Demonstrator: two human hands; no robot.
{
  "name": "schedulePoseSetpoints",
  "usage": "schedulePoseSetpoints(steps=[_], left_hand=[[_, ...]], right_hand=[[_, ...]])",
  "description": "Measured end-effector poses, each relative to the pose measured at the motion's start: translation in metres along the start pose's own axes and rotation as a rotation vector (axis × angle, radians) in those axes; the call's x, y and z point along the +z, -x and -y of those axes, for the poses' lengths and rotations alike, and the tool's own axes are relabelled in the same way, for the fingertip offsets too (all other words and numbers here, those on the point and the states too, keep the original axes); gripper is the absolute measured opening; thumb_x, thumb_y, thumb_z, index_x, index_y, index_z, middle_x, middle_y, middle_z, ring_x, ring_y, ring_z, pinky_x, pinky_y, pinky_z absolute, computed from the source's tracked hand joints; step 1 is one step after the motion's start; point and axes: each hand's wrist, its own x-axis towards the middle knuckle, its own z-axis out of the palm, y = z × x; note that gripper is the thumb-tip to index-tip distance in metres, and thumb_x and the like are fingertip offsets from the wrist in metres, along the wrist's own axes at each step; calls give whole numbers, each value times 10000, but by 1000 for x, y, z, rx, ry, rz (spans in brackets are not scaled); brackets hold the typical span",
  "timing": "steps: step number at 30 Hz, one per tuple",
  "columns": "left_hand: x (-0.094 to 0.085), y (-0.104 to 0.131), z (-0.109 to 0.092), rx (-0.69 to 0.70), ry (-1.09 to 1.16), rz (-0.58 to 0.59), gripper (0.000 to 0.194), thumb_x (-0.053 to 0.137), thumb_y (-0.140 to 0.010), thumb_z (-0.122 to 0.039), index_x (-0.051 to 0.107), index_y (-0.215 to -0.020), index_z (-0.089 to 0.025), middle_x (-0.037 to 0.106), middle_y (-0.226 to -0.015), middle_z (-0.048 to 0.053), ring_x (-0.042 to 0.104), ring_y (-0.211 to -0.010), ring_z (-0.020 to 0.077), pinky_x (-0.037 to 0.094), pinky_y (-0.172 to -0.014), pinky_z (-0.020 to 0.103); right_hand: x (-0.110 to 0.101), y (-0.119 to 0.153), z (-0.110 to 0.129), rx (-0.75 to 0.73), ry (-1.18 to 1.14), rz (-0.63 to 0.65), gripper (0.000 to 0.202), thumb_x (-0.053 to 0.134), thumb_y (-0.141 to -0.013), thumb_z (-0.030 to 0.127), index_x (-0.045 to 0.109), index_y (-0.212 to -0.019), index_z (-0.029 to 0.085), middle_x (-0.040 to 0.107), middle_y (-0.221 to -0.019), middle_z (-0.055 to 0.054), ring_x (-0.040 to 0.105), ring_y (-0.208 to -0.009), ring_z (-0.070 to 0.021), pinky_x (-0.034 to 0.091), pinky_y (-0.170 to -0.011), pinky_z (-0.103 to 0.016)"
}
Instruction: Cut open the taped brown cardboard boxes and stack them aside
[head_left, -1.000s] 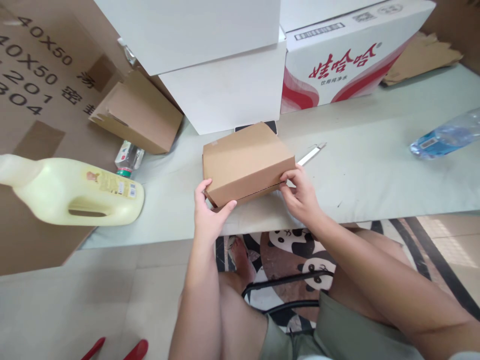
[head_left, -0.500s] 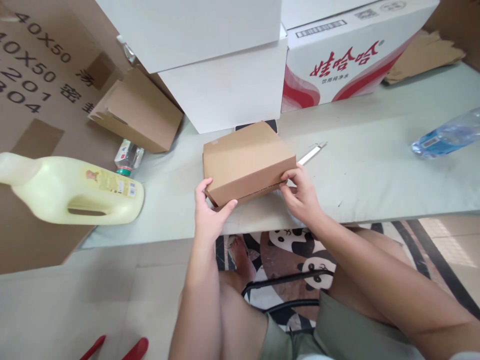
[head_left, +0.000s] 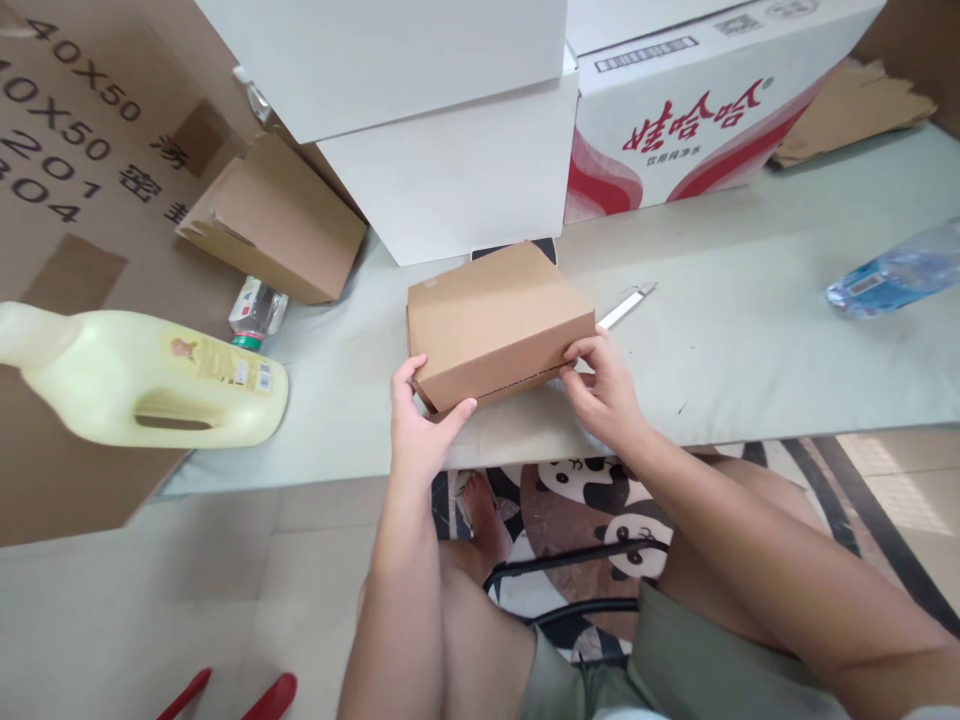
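Note:
A closed brown cardboard box (head_left: 495,310) sits at the near side of the cloth-covered table, its front edge turned toward me. My left hand (head_left: 424,420) grips the box's near left corner, with the thumb along the front and a finger on the left side. At the near right corner, my right hand (head_left: 600,385) pinches the lower edge of the front panel between thumb and fingers. Just beyond that hand lies a utility knife (head_left: 626,305) with a pale handle. A dark flat object (head_left: 514,250) shows partly behind the box.
White cartons (head_left: 450,170) and a red-and-white carton (head_left: 682,140) stand at the back. On the left are a large pale-yellow jug (head_left: 180,375), a small bottle (head_left: 255,310) and a cardboard box (head_left: 277,220). A clear water bottle (head_left: 892,280) lies at the right.
Both hands keep their hold on the box, and it stays in place. Only a very slight shift of the whole view shows.

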Motion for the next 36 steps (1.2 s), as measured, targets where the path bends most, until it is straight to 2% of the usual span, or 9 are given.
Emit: schedulePoseSetpoints(steps=[17,27,36], left_hand=[[1,0,-1,-3,-2,-1,752,855,-638,-341,482,-1289,-290,497,-1354,90,580,-1134,223,556,-797,291],[1,0,-2,2,-7,-6,766,864,-627,-372,481,-1284,-287,489,-1361,96,578,-1138,231,555,-822,309],[1,0,0,15,-18,-2,776,871,-635,-419,476,-1290,-296,487,-1358,93,580,-1120,222,548,-782,289]], right_hand=[[0,0,0,1,-2,0,185,530,-832,96,510,-936,247,476,-1091,-68,535,-928,-177,527,-609,-268],[0,0,1,0,1,-1,178,526,-831,99,508,-929,246,477,-1094,-72,539,-944,-182,533,-616,-271],[0,1,1,-3,-1,0,182,521,-832,91,508,-934,242,479,-1093,-68,538,-937,-174,521,-616,-265]])
